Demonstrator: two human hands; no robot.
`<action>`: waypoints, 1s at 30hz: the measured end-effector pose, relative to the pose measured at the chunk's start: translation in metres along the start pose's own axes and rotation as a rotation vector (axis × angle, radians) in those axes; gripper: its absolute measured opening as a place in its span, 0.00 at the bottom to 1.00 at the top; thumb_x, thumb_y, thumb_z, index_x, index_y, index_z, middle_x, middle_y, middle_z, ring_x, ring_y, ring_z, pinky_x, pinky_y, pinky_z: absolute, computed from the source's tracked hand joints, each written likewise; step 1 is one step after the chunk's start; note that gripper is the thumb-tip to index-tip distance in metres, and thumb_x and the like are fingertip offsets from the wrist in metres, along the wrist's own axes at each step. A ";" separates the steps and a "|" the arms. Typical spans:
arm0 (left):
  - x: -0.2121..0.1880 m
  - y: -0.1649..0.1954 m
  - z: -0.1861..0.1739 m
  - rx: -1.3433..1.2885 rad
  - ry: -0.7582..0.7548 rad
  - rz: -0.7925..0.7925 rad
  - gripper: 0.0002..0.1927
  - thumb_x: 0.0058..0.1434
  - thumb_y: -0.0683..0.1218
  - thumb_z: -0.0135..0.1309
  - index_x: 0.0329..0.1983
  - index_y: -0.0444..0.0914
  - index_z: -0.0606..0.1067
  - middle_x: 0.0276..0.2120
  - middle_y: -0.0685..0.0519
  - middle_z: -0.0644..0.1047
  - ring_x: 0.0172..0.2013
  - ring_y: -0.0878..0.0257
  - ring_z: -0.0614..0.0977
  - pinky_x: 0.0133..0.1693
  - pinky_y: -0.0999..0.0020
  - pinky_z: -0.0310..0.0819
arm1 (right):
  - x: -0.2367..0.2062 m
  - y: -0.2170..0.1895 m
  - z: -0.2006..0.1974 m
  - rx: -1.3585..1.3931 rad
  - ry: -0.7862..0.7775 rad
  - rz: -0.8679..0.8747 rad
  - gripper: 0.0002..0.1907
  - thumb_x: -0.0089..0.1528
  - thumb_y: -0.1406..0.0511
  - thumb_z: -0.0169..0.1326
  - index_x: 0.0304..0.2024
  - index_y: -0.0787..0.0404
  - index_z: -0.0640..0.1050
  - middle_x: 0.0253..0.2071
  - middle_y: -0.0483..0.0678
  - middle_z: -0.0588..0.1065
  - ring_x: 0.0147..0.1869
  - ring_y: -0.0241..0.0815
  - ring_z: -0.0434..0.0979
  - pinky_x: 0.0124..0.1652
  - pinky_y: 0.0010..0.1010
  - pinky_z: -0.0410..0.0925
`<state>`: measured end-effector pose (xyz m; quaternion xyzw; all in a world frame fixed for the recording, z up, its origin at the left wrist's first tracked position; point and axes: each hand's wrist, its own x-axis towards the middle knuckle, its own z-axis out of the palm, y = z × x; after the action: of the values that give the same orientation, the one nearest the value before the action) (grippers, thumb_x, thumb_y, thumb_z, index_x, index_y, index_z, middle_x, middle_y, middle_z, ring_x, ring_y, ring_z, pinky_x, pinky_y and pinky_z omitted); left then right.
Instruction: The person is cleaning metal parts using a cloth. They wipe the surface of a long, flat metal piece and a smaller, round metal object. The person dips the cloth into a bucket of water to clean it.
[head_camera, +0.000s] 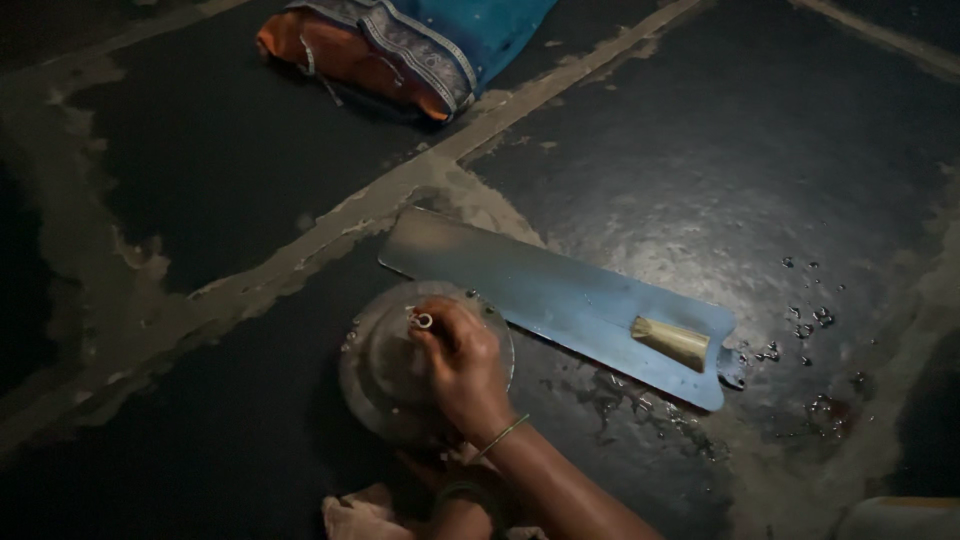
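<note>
Head view: right hand (462, 365) is set on one round grey metal fan motor housing (385, 375) on the dark stone floor (700, 150), fingers (432, 322) curled, pinching its centre. Left hand (450, 478) mostly hidden, grip cannot be told. One blue-grey metal fan blade (540, 295) lies just beside the housing.

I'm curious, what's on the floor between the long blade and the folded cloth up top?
Only bare dark floor with a pale seam, seen from the head view.

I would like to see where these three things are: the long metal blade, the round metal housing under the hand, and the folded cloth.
long metal blade (560, 295), head view, middle of its flat face.
round metal housing (375, 375), head view, left part.
folded cloth (410, 45), head view, blue and orange folds.
</note>
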<state>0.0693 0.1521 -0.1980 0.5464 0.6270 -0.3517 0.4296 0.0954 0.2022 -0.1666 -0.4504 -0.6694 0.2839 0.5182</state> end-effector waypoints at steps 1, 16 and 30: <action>0.000 0.000 0.000 -0.002 0.001 0.003 0.66 0.55 0.80 0.50 0.80 0.46 0.29 0.79 0.42 0.31 0.76 0.36 0.31 0.69 0.23 0.24 | -0.001 0.000 0.000 0.014 -0.005 0.000 0.11 0.60 0.73 0.61 0.46 0.66 0.80 0.48 0.53 0.81 0.50 0.47 0.83 0.48 0.35 0.75; -0.014 -0.002 -0.005 -0.012 0.024 0.021 0.66 0.55 0.80 0.50 0.80 0.45 0.29 0.79 0.42 0.33 0.77 0.38 0.34 0.69 0.24 0.25 | -0.005 0.005 0.009 0.057 -0.029 -0.046 0.11 0.60 0.73 0.60 0.46 0.67 0.79 0.49 0.53 0.80 0.52 0.47 0.83 0.51 0.34 0.77; -0.017 0.000 -0.004 -0.008 0.035 0.031 0.67 0.55 0.80 0.51 0.80 0.44 0.30 0.79 0.43 0.35 0.77 0.40 0.36 0.70 0.25 0.26 | -0.003 0.010 0.018 0.048 -0.111 0.048 0.12 0.61 0.72 0.59 0.47 0.63 0.80 0.51 0.51 0.80 0.53 0.45 0.83 0.51 0.31 0.79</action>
<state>0.0695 0.1495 -0.1804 0.5604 0.6274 -0.3327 0.4262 0.0821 0.2056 -0.1820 -0.4372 -0.6791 0.3365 0.4842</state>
